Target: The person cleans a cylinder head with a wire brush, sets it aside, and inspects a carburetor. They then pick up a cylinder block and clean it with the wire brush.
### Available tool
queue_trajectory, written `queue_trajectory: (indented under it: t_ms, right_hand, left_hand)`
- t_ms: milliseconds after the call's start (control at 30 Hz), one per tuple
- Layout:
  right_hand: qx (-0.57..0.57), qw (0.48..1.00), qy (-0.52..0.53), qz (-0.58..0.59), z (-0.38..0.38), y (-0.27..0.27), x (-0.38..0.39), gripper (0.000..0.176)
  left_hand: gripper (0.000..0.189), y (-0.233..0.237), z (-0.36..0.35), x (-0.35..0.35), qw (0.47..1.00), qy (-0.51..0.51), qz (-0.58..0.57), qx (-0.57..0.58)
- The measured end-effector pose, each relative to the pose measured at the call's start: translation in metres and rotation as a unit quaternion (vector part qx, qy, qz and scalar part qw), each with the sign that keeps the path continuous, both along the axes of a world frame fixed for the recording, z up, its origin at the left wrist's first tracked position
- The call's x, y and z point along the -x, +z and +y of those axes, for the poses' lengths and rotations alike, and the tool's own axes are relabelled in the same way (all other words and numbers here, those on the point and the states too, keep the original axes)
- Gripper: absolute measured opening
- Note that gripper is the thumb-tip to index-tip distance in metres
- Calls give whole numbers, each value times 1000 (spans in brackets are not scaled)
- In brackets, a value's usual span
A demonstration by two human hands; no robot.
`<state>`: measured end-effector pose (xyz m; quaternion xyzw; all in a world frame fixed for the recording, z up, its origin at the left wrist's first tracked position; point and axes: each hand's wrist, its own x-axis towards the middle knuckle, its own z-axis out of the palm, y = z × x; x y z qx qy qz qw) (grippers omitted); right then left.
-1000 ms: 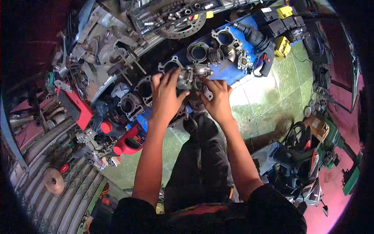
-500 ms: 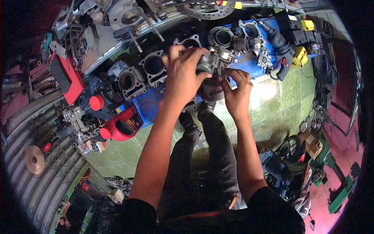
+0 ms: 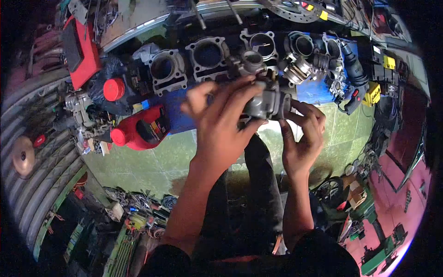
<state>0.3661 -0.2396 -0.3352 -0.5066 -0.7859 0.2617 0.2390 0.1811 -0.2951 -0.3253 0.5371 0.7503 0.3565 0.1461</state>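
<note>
Both of my hands hold a grey metal carburetor [image 3: 264, 104] above the blue bench surface, tilted in the air. My left hand [image 3: 220, 122] wraps its fingers over the top and left side, thumb underneath. On the right, my right hand [image 3: 304, 134] pinches the round end of the carburetor between thumb and fingers. Part of its body is hidden behind the left fingers. Just behind it lie a cylinder block [image 3: 208, 56], another cylinder block [image 3: 167, 69] and a shiny metal piston [image 3: 296, 71].
A red oil bottle [image 3: 138, 129] and a red-capped bottle [image 3: 114, 89] stand at the bench's left. A power drill [image 3: 354, 76] lies at the right end beside a yellow object [image 3: 372, 93]. Behind the bench is a brake disc [image 3: 290, 13]. Green tiles [image 3: 157, 166] cover the floor.
The carburetor and both hands have come closer to me and slightly right, and the carburetor has turned. My view has shifted, so the bench parts appear larger. Both hands keep their hold.
</note>
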Motion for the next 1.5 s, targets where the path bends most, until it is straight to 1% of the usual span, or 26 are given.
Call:
queue_trajectory:
  t_ms: [67,133,200,267,300,333,400,467,533,600,700,867,933,1067,1133,1167,1233,1300,1333,1367,1467,1500]
  right_hand:
    - [-3,1000,21,10,-11,-2,10,22]
    - [8,998,59,30,-22,-6,21,24]
    - [22,994,99,26,-32,-11,31,27]
    - [29,991,126,46,-41,-20,43,28]
    - [30,990,129,47,-44,-24,49,28]
    - [34,988,141,51,-47,-27,55,30]
    - [38,985,156,53,-51,-37,65,32]
    - [31,983,172,60,-54,-46,74,38]
    - [24,981,183,54,-53,-52,81,40]
    - [40,979,197,32,-53,-63,85,39]
    - [30,981,192,26,-52,-77,93,37]
    - [20,979,203,3,-49,-94,103,37]
    - [15,980,199,-4,-50,-102,106,30]
    - [-21,980,197,-29,-52,-110,106,28]
    - [-38,974,218,-55,-54,-112,106,29]
    - [-40,974,217,-56,-56,-112,106,29]
    - [-46,973,212,-79,-60,-111,110,35]
    - [-56,973,209,-83,-65,-109,112,35]
    - [-63,972,210,-85,-66,-110,113,35]
    - [-61,968,216,-108,-68,-114,113,34]
    - [-60,969,222,-93,-74,-118,114,32]
    - [-51,972,215,-84,-76,-119,115,25]
  left_hand:
    - [60,0,-25,5,1000,16,5,15]
    - [61,-11,-54,9,998,61,-14,-6]
    - [57,-2,-74,15,997,77,4,-12]
    - [54,11,-87,18,989,115,90,34]
    - [54,3,-95,19,986,131,103,19]
    - [54,-1,-101,19,985,135,103,21]
    - [54,-6,-108,18,975,176,128,31]
    - [54,-18,-114,16,971,203,121,25]
    - [53,-28,-115,14,967,228,112,19]
    - [53,-35,-113,14,953,254,153,56]
    - [53,-50,-112,17,948,261,158,86]
    - [58,-79,-112,21,947,262,168,80]
    - [60,-85,-112,23,947,260,172,79]
    - [65,-94,-110,25,950,237,174,106]
    - [66,-97,-109,27,953,229,164,109]
    - [67,-97,-109,29,951,229,171,113]
    - [69,-97,-113,33,950,228,179,114]
    - [69,-100,-115,36,948,225,166,155]
    - [69,-100,-115,37,949,223,166,151]
    - [67,-100,-116,38,948,225,170,151]
    - [65,-97,-115,31,945,233,174,149]
    - [64,-96,-113,28,943,240,174,149]
